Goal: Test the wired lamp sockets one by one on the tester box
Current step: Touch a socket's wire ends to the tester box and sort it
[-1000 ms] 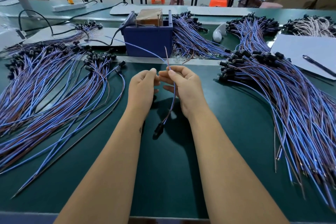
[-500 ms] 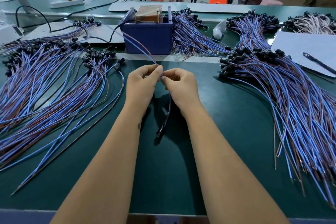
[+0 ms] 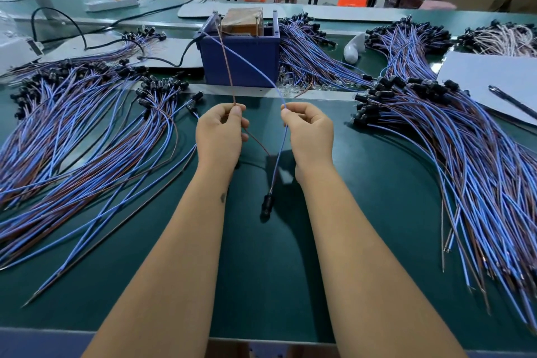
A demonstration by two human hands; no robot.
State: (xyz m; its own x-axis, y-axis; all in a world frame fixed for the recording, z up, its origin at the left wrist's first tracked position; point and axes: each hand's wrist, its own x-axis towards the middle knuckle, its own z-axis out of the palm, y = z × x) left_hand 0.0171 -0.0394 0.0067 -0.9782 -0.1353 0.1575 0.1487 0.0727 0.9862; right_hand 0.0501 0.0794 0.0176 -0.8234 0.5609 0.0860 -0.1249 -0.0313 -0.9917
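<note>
socket dangling below fingers, wires pinched

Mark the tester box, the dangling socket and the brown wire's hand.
tester box (image 3: 241,62), head view, blue front wall.
lamp socket (image 3: 266,206), head view, black body hanging between the forearms.
left hand (image 3: 219,134), head view, back of the hand pinching the brown wire.

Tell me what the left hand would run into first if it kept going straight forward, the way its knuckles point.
Probably the blue tester box. The left hand, pinching the brown wire, faces it across bare green mat; nothing else seems to lie between, though depth is hard to judge from this view.
</note>
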